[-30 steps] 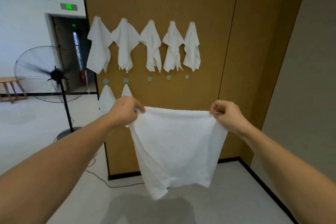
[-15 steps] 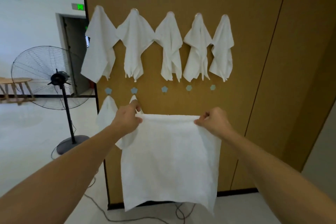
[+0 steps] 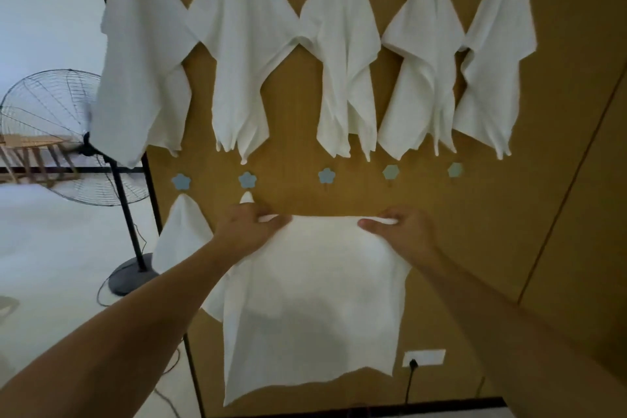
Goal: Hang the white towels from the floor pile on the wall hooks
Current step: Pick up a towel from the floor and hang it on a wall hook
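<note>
I hold a white towel (image 3: 315, 302) spread flat in front of the brown wall (image 3: 509, 214). My left hand (image 3: 247, 231) pinches its top left edge and my right hand (image 3: 400, 231) pinches its top right edge. Several white towels hang from an upper row of hooks, one of them in the middle (image 3: 342, 54). Below runs a row of blue flower-shaped hooks; the third (image 3: 326, 176), fourth (image 3: 390, 172) and fifth (image 3: 454, 170) are bare. Two towels hang on the lower left hooks, one of them (image 3: 183, 234) partly behind my left arm.
A black standing fan (image 3: 68, 132) stands at the left beyond the wall's edge, its cable on the pale floor. A wall socket (image 3: 424, 357) with a plugged cable sits low on the wall. A wooden table (image 3: 30, 153) is far left.
I have come closer to the wall, which now fills the view. My hands have moved nearer to each other and the towel now hangs just below the lower hook row.
</note>
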Demonstrator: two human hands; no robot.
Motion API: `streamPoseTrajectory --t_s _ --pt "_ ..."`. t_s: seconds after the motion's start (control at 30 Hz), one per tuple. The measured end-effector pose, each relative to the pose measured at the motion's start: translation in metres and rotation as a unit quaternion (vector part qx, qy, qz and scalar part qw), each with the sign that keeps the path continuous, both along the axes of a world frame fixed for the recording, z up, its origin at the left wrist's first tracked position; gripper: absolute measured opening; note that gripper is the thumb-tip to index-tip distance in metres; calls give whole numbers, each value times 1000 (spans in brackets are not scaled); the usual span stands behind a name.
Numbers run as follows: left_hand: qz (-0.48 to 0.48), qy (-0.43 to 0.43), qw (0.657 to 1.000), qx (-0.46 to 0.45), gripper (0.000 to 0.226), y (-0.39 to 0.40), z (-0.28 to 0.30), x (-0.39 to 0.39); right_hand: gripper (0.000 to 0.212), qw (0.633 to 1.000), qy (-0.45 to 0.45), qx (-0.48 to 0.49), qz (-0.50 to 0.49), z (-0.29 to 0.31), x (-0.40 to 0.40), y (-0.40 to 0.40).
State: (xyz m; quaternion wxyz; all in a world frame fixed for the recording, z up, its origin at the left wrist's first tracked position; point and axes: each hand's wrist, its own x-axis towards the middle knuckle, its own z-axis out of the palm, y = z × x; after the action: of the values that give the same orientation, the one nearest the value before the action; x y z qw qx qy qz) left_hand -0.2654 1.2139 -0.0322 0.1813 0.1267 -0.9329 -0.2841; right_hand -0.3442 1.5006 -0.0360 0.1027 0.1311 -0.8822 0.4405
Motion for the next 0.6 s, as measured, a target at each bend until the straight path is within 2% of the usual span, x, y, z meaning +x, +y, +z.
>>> streamPoseTrajectory --t_s 0.07,0.23,0.4,0.53,0.6 --pt "14 24 999 14 42 0 -5 -39 51 1000 8 -5 -5 -9 -43 -10" --pt "57 81 995 -32 30 6 -9 -139 19 998 54 -38 -1 -25 -151 -39" --pt "103 122 983 -95 27 2 -20 -214 9 989 134 -59 3 -42 -229 -71" --pt "85 147 976 -134 23 2 -48 -240 21 981 180 -68 -10 -70 -244 -91" --pt "75 156 973 -155 19 4 -63 -243 32 967 240 -66 -45 -92 -245 -96"
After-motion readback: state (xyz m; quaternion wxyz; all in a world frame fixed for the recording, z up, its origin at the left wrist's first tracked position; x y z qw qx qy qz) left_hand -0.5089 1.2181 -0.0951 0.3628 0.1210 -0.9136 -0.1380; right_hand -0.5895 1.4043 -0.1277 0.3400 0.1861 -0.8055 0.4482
